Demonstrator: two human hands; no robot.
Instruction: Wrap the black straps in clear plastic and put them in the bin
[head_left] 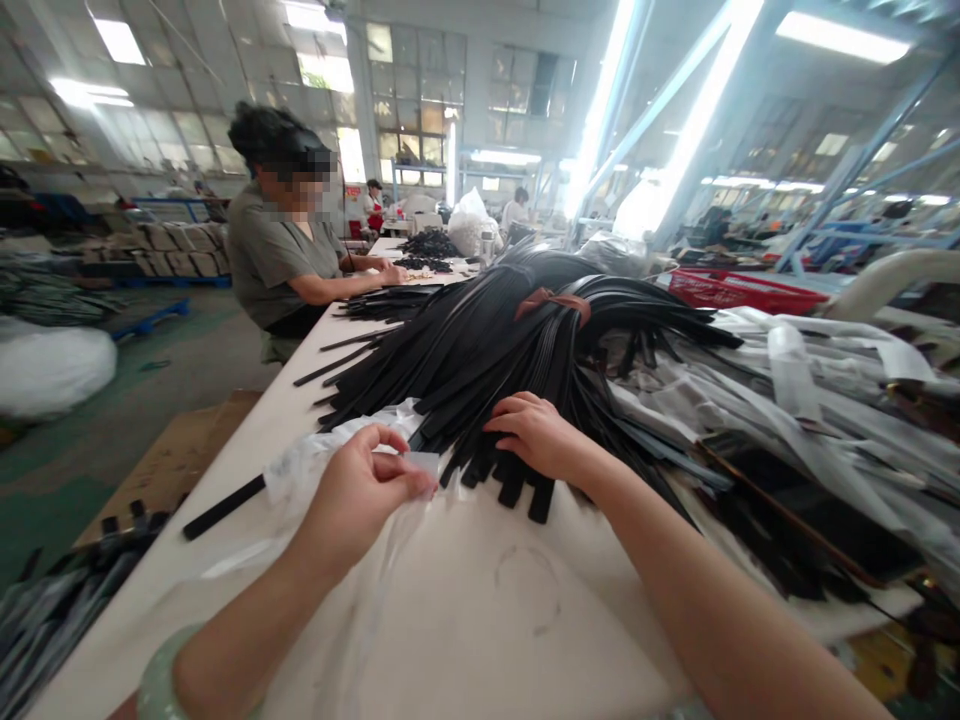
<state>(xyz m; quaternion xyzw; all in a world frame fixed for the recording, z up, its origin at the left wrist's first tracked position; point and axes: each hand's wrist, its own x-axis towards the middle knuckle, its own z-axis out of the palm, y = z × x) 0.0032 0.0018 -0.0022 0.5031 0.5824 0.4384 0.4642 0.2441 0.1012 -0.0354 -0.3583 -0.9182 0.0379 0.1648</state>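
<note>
A thin, clear plastic sleeve (421, 463) is pinched between the thumb and fingers of my left hand (364, 490), its length trailing down over the white table (480, 620). My right hand (536, 435) rests on the near ends of a large bundle of flat black straps (442, 335), fingers stretched out and slightly curved. Whether a single strap lies under those fingertips is hidden. A brown cloth tie (553, 304) wraps part of the bundle. Beyond my left wrist lie crumpled white plastic sleeves (300, 462), with one black strap end (225, 507) poking out to the left.
A phone (810, 505) lies at the right beside a heap of plastic-wrapped straps (795, 400). Behind them stands a red crate (742, 290). A co-worker (289, 240) stands along the table's left side. Cardboard (176, 460) and more straps (75, 590) are below the left edge.
</note>
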